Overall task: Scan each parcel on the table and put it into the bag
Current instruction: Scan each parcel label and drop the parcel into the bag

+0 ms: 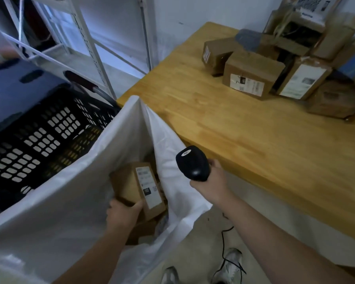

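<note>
My left hand [122, 214] grips a brown cardboard parcel [129, 185] with a white label, held down inside the mouth of the big white bag [70, 201]. More brown parcels lie under it in the bag. My right hand [210, 182] is closed on a black handheld scanner [193, 162], just right of the bag's rim and over the near edge of the wooden table [244, 128]. Several labelled cardboard parcels [252, 75] are piled at the table's far right.
A black perforated crate [39, 136] on a cart stands left of the bag. White metal shelving [80, 35] rises behind it. The scanner's black cable [225, 242] trails on the floor beside my shoes. Stacked boxes and a black device crowd the table's back corner.
</note>
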A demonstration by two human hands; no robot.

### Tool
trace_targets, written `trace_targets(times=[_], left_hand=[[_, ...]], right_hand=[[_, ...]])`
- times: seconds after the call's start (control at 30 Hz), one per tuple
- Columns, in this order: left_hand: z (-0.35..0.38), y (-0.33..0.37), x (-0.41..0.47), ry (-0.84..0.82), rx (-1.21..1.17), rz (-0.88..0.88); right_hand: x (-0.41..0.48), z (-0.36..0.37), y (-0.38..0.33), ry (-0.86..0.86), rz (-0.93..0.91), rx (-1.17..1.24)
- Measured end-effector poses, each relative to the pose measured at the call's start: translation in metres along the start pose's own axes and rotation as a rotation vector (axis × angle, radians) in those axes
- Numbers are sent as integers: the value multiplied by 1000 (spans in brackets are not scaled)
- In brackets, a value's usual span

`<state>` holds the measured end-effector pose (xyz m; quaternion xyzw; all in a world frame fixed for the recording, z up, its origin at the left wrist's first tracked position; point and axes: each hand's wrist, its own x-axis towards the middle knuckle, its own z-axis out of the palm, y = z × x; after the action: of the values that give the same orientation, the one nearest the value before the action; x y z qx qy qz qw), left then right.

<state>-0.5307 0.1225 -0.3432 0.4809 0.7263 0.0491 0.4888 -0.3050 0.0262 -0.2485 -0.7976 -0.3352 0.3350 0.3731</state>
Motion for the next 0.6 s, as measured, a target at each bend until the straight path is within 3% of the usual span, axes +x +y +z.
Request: trace_targets(times=[0.13, 0.3, 0.4, 0.5, 0.6], left_hand=[[43, 11, 35, -44, 15, 3], [85, 13, 58, -272, 22, 214], [92, 6, 68, -311, 90, 252], [84, -5, 78, -166, 292, 177], [73, -10, 97, -102, 228, 54]], right_hand=[[51, 12, 30, -152, 52, -208], [86, 34, 77, -210, 156, 15], [82, 44, 94, -127, -8, -168], [55, 47, 101, 62, -310, -410], [37, 45, 108, 143, -531, -540]])
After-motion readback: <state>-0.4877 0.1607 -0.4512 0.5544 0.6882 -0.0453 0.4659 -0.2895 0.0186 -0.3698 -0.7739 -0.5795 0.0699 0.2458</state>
